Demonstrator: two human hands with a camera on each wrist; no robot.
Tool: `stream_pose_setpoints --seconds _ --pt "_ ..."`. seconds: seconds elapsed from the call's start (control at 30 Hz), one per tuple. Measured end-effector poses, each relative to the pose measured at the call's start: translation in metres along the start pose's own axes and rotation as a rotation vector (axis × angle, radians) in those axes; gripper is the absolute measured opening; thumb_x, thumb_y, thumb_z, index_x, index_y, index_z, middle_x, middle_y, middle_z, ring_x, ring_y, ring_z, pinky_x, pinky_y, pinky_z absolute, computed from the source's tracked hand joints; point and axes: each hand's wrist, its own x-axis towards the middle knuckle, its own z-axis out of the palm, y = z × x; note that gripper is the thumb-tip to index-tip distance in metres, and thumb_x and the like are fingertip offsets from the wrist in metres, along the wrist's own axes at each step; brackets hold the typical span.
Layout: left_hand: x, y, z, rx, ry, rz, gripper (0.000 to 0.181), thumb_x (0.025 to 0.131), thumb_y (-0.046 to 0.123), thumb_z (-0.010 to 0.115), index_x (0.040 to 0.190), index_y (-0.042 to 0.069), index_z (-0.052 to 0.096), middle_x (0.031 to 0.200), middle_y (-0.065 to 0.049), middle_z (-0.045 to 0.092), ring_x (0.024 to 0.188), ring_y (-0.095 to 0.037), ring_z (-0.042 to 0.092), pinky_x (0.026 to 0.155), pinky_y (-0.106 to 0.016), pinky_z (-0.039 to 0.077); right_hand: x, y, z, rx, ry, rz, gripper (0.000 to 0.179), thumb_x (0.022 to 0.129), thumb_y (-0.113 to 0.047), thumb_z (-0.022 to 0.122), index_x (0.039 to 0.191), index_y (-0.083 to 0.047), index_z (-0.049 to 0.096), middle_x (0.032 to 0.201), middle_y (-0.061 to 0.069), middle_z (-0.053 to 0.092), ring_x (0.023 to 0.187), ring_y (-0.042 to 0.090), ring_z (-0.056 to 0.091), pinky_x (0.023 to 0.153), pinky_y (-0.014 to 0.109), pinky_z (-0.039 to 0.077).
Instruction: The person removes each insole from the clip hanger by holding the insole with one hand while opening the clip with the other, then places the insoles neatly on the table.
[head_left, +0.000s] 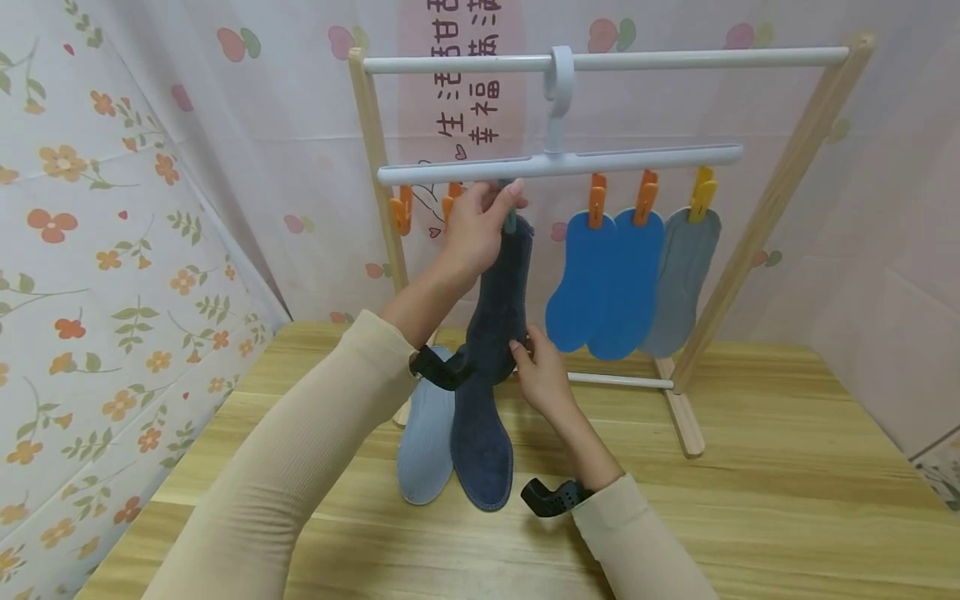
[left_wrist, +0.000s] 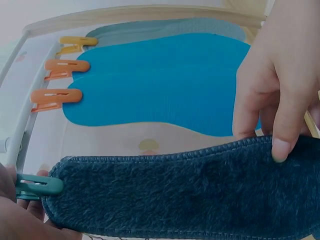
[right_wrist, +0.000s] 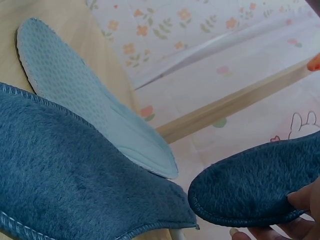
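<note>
Navy fleece insole (head_left: pixel 504 292) at the clip, both hands busy

Insole hung just under the white hanger (head_left: pixel 465 172). Left hand (head_left: pixel 474 225) gripped the green clip (left_wrist: pixel 42 185) at its 12 o'clock end; right hand (head_left: pixel 543 379) pinched the edge near 4 o'clock. Second dark insole (head_left: pixel 482 450) lay at 6 on the table (head_left: pixel 750 467), pale insole (head_left: pixel 426 450) at 7. Blue pair (head_left: pixel 626 292) hung at 3. Couldn't tell how deep the clip bit. My read: best practice was steadying the insole plumb, seating its edge fully, testing with a light tug before release.
</note>
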Motion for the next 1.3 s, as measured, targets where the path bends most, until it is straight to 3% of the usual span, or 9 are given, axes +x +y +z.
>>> stream_pose_setpoints --seconds 0.27,0.57,0.77,1.0,1.3 --pt "0.001 0.0 0.004 -0.066 0.066 0.014 0.042 0.104 0.041 0.053 0.135 0.014 0.057 0.123 -0.002 0.07 0.116 -0.017 0.063 0.119 -0.038 0.041 -0.001 -0.002 -0.002 0.012 -0.001 0.006 0.032 0.108 -0.017 0.048 0.138 -0.01 0.055 0.13 0.019 0.066 0.114 0.033 0.069 0.087 0.052 0.06" --pt "0.004 -0.001 0.006 -0.111 0.1 0.014 0.042 0.101 0.038 0.06 0.133 0.012 0.064 0.123 -0.004 0.072 0.115 -0.021 0.07 0.115 -0.035 0.046 -0.003 -0.001 -0.004 0.018 0.004 0.022 0.031 0.106 -0.016 0.05 0.135 -0.009 0.058 0.13 0.018 0.066 0.113 0.033 0.069 0.087 0.051 0.06" --pt "0.006 -0.003 0.004 -0.087 0.124 0.025 0.041 0.1 0.039 0.061 0.131 0.012 0.067 0.122 -0.002 0.073 0.106 -0.013 0.072 0.114 -0.034 0.047 -0.006 0.0 -0.007 0.022 -0.003 0.052 0.03 0.105 -0.017 0.052 0.133 -0.01 0.06 0.127 0.017 0.068 0.113 0.033 0.069 0.088 0.05 0.06" --pt "0.01 -0.006 0.002 -0.082 0.124 0.011 0.043 0.1 0.037 0.062 0.136 0.013 0.064 0.123 -0.004 0.074 0.109 -0.016 0.073 0.11 -0.031 0.05 -0.012 -0.002 -0.015 0.013 -0.007 0.063 0.03 0.103 -0.015 0.055 0.13 -0.006 0.063 0.127 0.018 0.068 0.114 0.033 0.069 0.086 0.043 0.062" --pt "0.014 -0.006 0.004 -0.049 0.111 0.036 0.042 0.101 0.035 0.062 0.135 0.012 0.065 0.122 -0.005 0.074 0.105 -0.017 0.074 0.105 -0.03 0.054 -0.037 -0.006 -0.032 0.091 -0.074 0.072 0.032 0.103 -0.012 0.055 0.135 -0.01 0.062 0.126 0.018 0.067 0.107 0.031 0.07 0.081 0.041 0.063"
